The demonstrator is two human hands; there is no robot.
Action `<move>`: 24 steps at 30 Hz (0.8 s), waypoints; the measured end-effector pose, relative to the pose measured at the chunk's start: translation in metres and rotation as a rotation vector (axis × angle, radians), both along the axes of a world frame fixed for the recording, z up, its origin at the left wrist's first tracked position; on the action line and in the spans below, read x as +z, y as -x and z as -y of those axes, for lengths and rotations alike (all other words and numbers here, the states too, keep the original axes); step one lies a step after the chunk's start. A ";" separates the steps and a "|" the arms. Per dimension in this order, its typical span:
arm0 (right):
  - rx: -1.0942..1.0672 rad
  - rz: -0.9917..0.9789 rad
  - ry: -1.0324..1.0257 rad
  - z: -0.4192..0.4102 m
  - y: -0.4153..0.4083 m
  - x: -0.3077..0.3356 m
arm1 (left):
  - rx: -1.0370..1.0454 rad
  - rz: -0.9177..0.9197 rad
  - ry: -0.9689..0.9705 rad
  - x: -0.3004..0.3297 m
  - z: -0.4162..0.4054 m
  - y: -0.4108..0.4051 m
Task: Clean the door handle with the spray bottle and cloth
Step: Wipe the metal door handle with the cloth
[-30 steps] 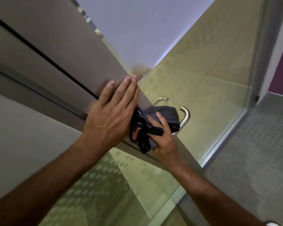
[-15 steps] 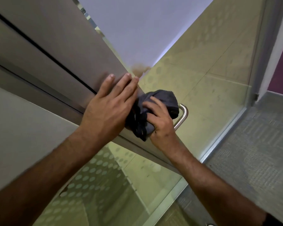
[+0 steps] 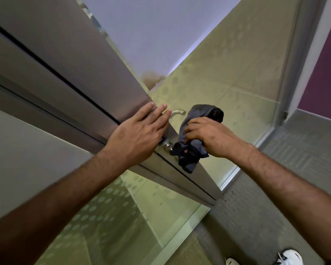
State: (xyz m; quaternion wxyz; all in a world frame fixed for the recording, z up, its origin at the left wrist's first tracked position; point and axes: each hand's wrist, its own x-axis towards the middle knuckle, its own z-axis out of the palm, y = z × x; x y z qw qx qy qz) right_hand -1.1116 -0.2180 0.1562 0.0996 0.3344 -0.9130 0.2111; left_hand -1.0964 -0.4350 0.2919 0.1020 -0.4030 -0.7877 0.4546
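Both forearms bare to the frame edge — no sleeves, watch or rings visible on the left hand (image 3: 136,136) or right hand (image 3: 211,138). White trainers with dark markings (image 3: 289,258) show below the right forearm — only partly in frame.

Both bare arms reach forward, hands close together.
The left hand (image 3: 139,133) lies flat, palm down, fingers straight and together. The right hand (image 3: 208,137) is curled into a grip, knuckles up, fingers closed around a cloth (image 3: 197,134).
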 end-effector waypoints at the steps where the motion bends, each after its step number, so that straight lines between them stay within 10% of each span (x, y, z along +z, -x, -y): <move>1: -0.031 -0.030 0.011 0.004 -0.002 -0.003 | -0.001 0.003 -0.002 -0.001 0.000 0.000; 5: -0.280 -0.069 0.374 0.001 0.001 -0.025 | -0.006 0.016 -0.034 -0.001 0.000 0.002; 12: -0.655 0.690 1.416 -0.008 0.016 -0.063 | -0.018 -0.007 -0.002 -0.003 0.001 0.003; 24: -0.841 0.886 1.588 0.112 -0.052 -0.077 | -0.051 -0.010 0.028 -0.004 0.002 0.005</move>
